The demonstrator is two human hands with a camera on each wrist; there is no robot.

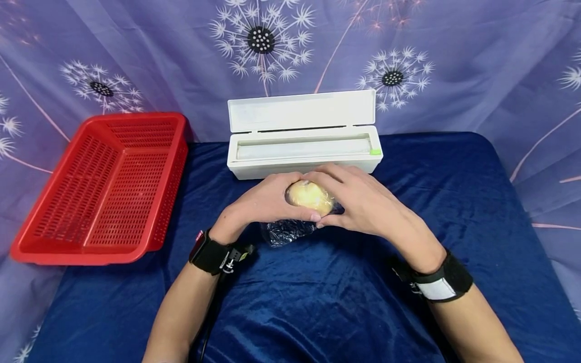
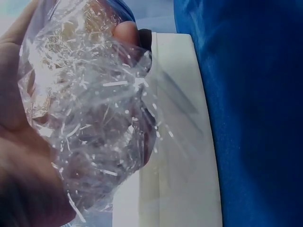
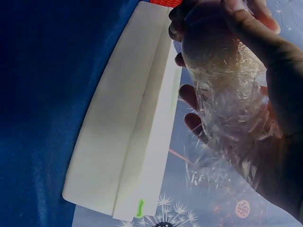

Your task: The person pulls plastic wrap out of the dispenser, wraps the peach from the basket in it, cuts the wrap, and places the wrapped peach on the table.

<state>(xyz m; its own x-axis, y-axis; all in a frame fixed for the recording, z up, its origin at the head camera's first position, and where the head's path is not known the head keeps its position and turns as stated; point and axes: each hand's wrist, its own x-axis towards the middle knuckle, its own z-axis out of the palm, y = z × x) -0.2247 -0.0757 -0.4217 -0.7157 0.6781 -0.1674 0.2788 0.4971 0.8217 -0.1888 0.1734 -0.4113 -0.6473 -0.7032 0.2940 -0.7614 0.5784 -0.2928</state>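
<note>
- Both hands cup a yellowish round fruit (image 1: 309,196) mid-table, just in front of the open white wrap dispenser (image 1: 303,133).
- Left hand (image 1: 265,204) and right hand (image 1: 363,204) have fingers curled round it, crinkly cling film (image 1: 287,232) bunched underneath.
- Red basket (image 1: 109,186) sits over the table's left edge.

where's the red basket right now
In the head view the red basket sits at the left edge of the blue cloth, left of the open white dispenser box.
</note>
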